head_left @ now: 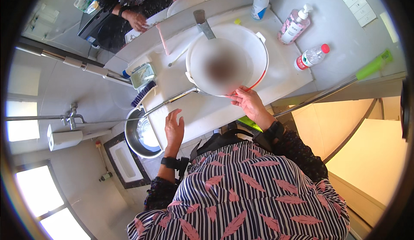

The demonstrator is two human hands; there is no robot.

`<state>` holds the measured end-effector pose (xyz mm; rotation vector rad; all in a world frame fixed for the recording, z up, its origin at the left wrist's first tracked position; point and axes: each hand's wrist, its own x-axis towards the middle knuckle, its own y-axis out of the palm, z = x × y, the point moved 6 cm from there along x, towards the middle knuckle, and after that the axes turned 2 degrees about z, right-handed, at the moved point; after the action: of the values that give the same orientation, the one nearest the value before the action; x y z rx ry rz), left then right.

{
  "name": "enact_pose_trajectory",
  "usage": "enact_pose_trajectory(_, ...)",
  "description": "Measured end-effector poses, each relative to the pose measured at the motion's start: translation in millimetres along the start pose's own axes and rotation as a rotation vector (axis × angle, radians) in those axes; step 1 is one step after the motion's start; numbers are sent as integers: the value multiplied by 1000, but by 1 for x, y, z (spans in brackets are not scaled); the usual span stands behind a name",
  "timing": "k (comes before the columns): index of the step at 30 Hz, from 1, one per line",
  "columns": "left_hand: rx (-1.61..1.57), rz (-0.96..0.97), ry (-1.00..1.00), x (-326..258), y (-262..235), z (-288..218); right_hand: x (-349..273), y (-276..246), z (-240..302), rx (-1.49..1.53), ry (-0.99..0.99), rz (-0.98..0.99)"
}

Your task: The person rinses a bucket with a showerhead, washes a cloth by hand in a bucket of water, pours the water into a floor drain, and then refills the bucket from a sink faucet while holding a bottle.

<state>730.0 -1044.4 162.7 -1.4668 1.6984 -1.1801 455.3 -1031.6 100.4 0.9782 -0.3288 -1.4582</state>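
Note:
A white plastic bucket (258,52) with a thin red handle sits in the washbasin under the grey tap (203,23). My right hand (248,102) grips the bucket's near rim and red handle. My left hand (174,128) rests flat on the white counter (202,110) near its front edge, fingers spread, holding nothing. A metal shower hose end (181,96) lies on the counter between my left hand and the bucket.
A pink pump bottle (294,24), a white bottle with a red cap (260,4) and a clear red-capped bottle (311,57) stand on the counter's right side. A soap dish (143,75) and a brush (142,94) lie left. A steel basin (142,133) sits on the floor.

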Motion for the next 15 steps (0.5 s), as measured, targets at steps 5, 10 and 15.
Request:
enact_pose_trajectory(5,71,-44,-41,5,-26,31,3,1,-7,-1,-8,-41)
enact_pose_trajectory(10,96,-97,-12,-2,-26,36,3,-18,1,10,-32,-64)
enact_pose_trajectory(15,94,-21,5,-31,-7,38,-2,-27,6,-8,-43,-108)
